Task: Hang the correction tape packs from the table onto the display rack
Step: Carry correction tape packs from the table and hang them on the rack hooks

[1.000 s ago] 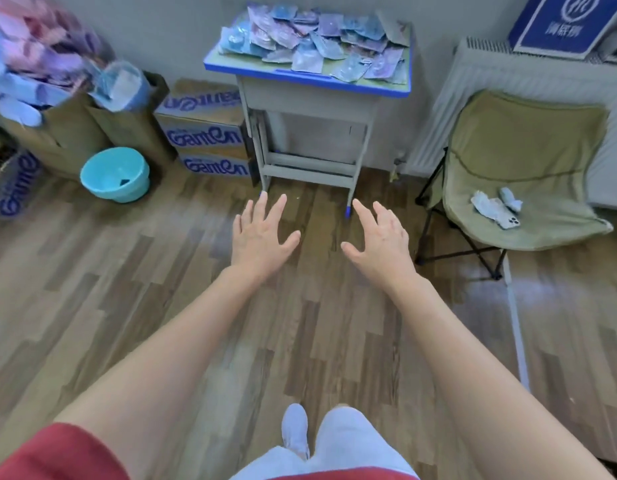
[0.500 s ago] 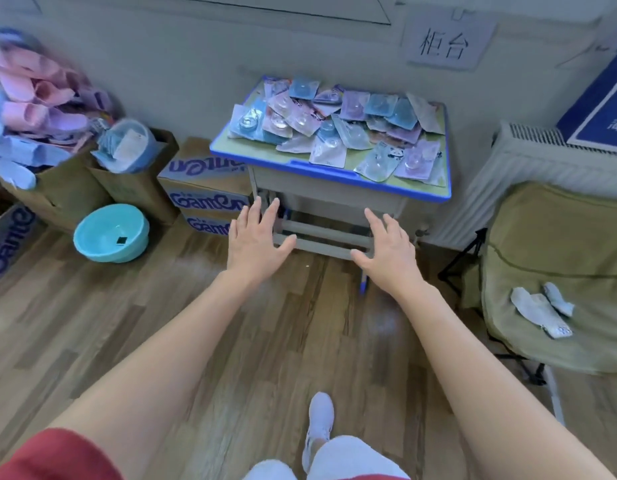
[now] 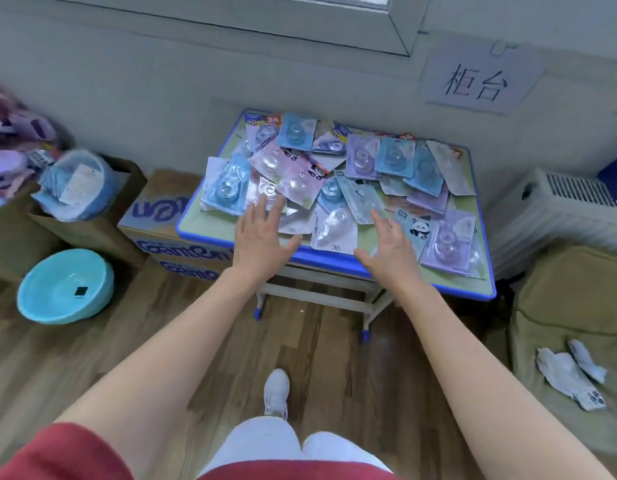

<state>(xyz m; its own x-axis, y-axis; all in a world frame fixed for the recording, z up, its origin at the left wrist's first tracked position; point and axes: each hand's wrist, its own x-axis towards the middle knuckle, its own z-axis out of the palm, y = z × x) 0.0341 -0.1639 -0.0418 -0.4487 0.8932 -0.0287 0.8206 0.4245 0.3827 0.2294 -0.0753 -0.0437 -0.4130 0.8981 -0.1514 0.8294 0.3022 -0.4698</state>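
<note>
While my left grip (image 3: 262, 237) and right grip (image 3: 390, 252) hover wide and empty over the near edge of the worktop (image 3: 204, 228), the tape packs (image 3: 334, 233) lie heaped at twelve o'clock, so I judge pickup is the step in hand: next, pinch one loose pack.

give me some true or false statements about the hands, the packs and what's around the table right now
1. The left hand and the right hand hold nothing, with their fingers spread. True.
2. The packs form one neat stack on the table. False: they lie spread and overlapping across it.
3. A teal basin sits on the floor left of the table. True.
4. The cardboard boxes stand right of the table. False: they stand to its left.
</note>
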